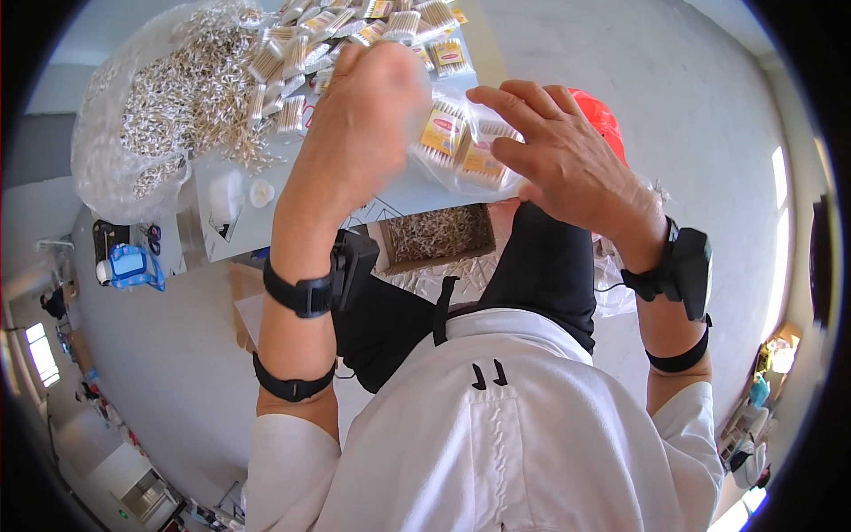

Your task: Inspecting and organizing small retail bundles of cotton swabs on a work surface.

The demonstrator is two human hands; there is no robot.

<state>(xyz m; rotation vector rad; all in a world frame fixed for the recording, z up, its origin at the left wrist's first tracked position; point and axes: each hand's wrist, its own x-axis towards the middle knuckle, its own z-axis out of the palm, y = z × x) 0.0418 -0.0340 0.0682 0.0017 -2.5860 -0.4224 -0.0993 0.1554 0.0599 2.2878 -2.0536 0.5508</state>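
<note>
Many loose cotton swabs [191, 97] fill a large clear sack [108, 188] on the left of the bench [259, 226]. Beside a heap of small swab packets [402, 25], the left hand [377, 111] is blurred, its fingers hidden, so its grip cannot be told. An open box [487, 232] of swabs sits below the bench edge. A clear bag [454, 183] of yellow-labelled packs [441, 131] lies near that edge, by the right hand's [560, 142] spread, bent fingers.
</note>
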